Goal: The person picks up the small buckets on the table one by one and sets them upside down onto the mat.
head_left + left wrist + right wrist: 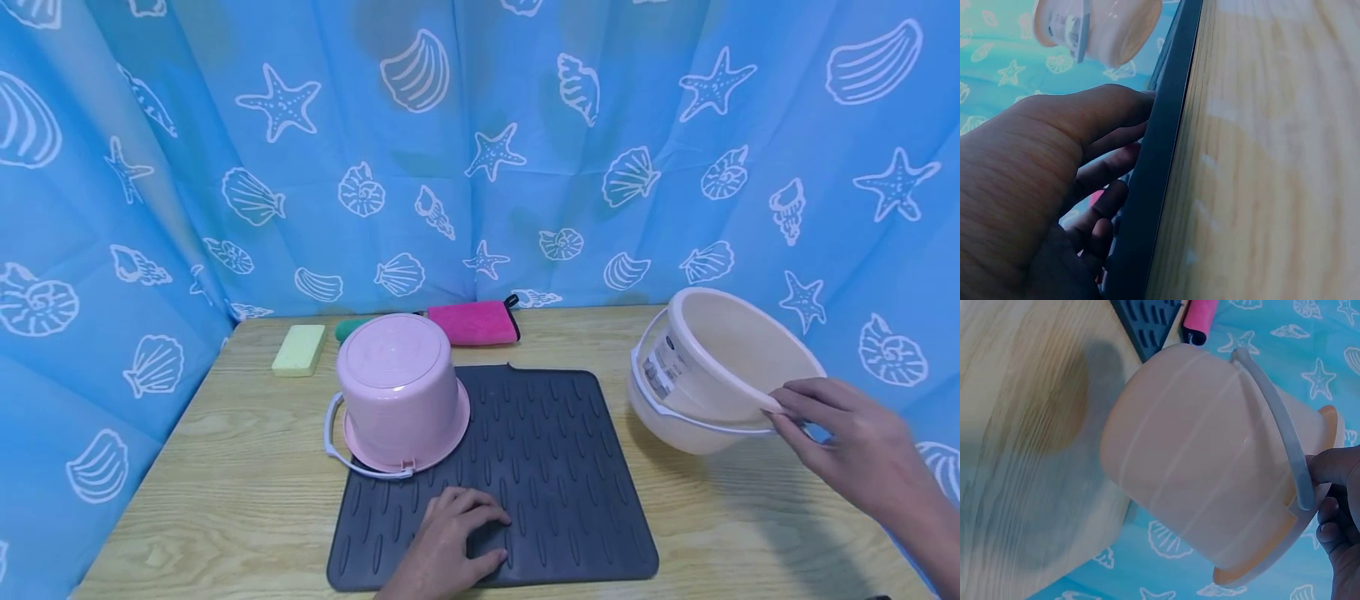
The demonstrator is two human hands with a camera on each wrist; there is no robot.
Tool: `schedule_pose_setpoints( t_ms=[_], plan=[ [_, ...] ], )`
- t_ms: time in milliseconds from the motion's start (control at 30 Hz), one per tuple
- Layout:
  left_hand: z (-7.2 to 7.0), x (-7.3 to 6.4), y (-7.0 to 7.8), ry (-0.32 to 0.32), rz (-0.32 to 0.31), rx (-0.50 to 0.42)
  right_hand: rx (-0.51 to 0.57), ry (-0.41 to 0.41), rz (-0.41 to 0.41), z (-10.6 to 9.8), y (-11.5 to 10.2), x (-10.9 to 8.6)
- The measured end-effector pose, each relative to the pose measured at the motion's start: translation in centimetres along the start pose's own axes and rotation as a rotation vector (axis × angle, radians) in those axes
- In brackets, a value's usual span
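Observation:
A cream plastic bucket [697, 375] is tilted at the right of the table, its mouth turned up and to the right. My right hand [847, 429] pinches its rim between thumb and fingers. In the right wrist view the bucket [1197, 450] shows its underside edge over a shadow on the wood, with a pale handle [1282, 425] along its side. My left hand [453, 537] rests on the front of a dark grey ridged mat [555, 467], holding nothing, fingers loosely bent. Upside down on the mat's left back corner stands a pink bucket [397, 400].
Behind the pink bucket lie a bright pink cloth [476, 323] and a green thing [348, 327], partly hidden. A pale yellow sponge [299, 350] sits at the back left of the wooden table [225, 467]. A blue shell-patterned curtain [465, 100] hangs round the back and sides.

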State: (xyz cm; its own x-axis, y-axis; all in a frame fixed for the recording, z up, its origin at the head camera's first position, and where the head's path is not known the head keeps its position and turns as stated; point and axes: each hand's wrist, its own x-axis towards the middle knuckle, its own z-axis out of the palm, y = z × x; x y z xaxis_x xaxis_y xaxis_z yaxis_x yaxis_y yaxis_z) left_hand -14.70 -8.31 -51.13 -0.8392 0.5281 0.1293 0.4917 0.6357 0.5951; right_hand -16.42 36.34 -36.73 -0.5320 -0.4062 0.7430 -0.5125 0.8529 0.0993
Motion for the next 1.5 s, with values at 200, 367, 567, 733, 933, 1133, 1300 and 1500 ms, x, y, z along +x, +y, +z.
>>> schedule_pose_setpoints(
  t_ms=[200, 367, 567, 733, 933, 1133, 1300, 1500],
  plan=[
    [0.1, 0.1, -0.2, -0.014, -0.006, -0.009, 0.053, 0.016, 0.004, 0.6, -0.7, 0.6],
    [0.1, 0.0, -0.3, -0.017, -0.008, -0.016, 0.065, 0.020, 0.018, 1.2, -1.2, 0.9],
    [0.0, 0.0, -0.1, -0.014, -0.007, -0.010, 0.099, 0.029, 0.022, 1.7, -1.7, 1.4],
    [-0.1, 0.0, -0.1, -0.016, -0.015, -0.012, 0.113, 0.020, 0.036, 2.1, -2.3, 1.7],
    [-0.2, 0.0, -0.2, -0.013, -0.010, -0.007, 0.178, 0.075, 0.046, 2.9, -2.6, 1.9],
    [-0.3, -0.1, -0.2, -0.017, -0.012, -0.007, 0.189, 0.112, 0.051, 3.5, -2.8, 2.0],
    [-0.2, 0.0, -0.2, -0.022, -0.016, -0.006, 0.196, 0.109, 0.055, 3.7, -3.1, 2.2],
    [0.0, 0.1, -0.2, -0.031, -0.037, -0.013, 0.225, 0.126, 0.074, 4.2, -3.6, 2.7]
  ],
)
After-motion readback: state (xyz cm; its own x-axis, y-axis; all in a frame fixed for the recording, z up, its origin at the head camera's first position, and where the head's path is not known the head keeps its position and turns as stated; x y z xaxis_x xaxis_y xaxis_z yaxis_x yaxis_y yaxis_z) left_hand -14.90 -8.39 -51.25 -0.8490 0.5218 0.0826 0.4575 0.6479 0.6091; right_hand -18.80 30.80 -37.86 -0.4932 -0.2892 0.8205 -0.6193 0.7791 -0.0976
